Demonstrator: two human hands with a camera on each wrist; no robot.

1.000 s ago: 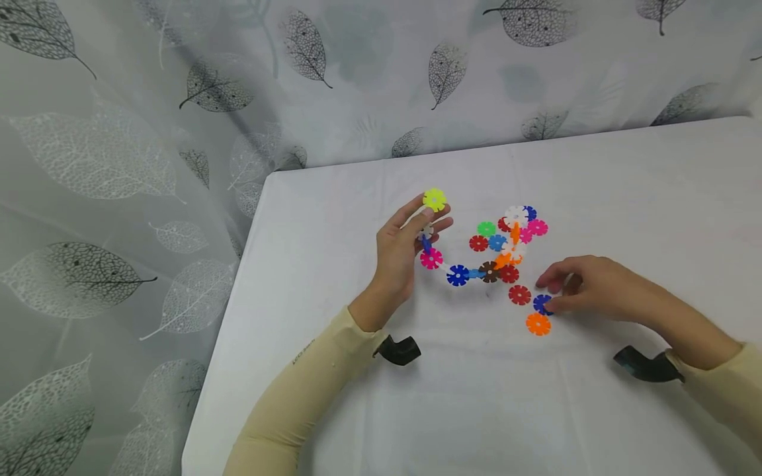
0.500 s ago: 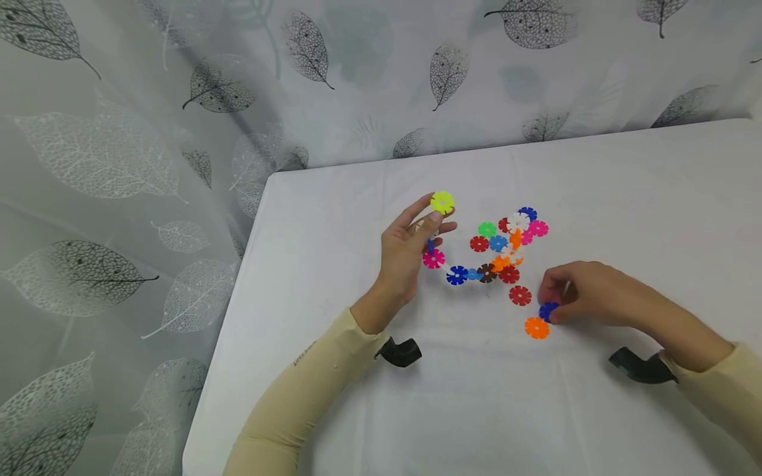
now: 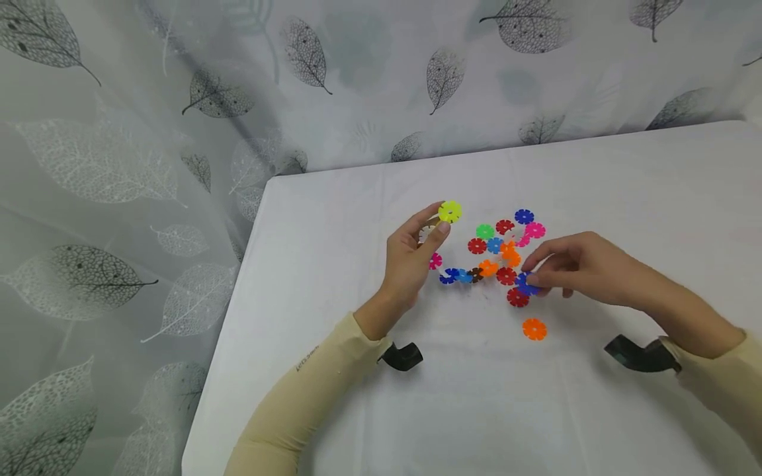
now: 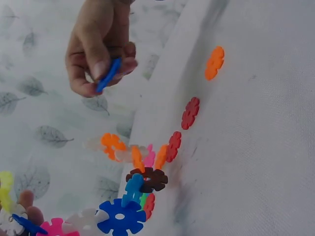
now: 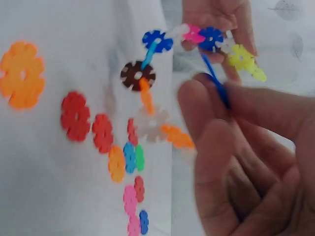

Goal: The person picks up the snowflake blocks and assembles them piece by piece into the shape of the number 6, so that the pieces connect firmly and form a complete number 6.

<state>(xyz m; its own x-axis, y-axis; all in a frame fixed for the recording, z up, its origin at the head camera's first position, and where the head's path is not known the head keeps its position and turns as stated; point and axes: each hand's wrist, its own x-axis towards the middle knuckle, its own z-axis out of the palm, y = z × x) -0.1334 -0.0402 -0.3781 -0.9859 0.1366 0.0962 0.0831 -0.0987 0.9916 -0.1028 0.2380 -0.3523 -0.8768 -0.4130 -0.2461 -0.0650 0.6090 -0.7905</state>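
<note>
Fingers of the right hand (image 3: 595, 270), nearly closed, pinch a blue disc (image 3: 526, 285) above the table (image 3: 458, 413); farther left, those of the left hand (image 3: 405, 266) pinch a disc chain (image 3: 464, 276) near its yellow end.

- Table (image 3: 369, 410): white, its far-left corner rounded, with faint creases running from near to far.
- Curtain (image 3: 369, 106): pale grey, just beyond the table's far edge and along its left side; a darker band slants down across it at upper left.
- Dark leaves (image 3: 303, 51): printed on the curtain, net-veined, with thin stalks, tilted various ways.
- Pale leaves (image 3: 95, 158): whitish prints, mostly on the curtain's left part.
- Patches (image 3: 357, 46): soft blue-green, blurred, on the curtain's far part.
</note>
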